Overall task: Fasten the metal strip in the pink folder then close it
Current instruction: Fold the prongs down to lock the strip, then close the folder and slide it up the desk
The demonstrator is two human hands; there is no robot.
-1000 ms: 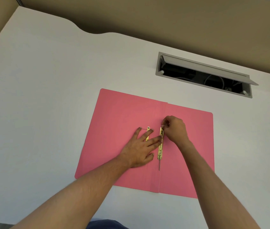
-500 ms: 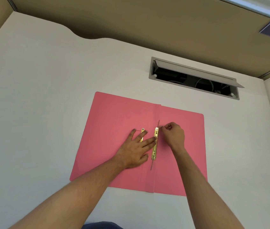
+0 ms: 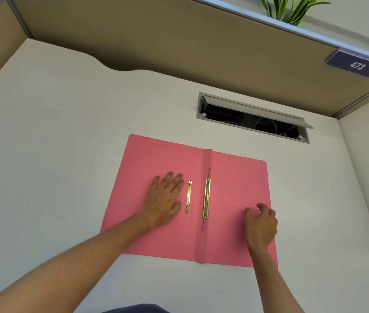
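Observation:
The pink folder (image 3: 152, 159) lies open and flat on the white desk. A gold metal strip (image 3: 206, 198) runs along its centre crease, with thin prongs sticking out past both ends. A second, shorter gold bar (image 3: 188, 196) lies just left of it on the left leaf. My left hand (image 3: 164, 198) rests flat on the left leaf, fingers spread, beside the shorter bar. My right hand (image 3: 261, 222) sits on the right leaf near its outer edge, fingers curled loosely, holding nothing.
A grey cable hatch (image 3: 252, 117) stands open in the white desk (image 3: 54, 154) behind the folder. Tan partition walls (image 3: 179, 37) close off the back and left. A number plate (image 3: 357, 65) and a green plant (image 3: 292, 10) sit at the upper right.
My right hand has let go of the centre strip and moved right and nearer, onto the right leaf. My left hand has slid left off the strips. The head view has tilted upward.

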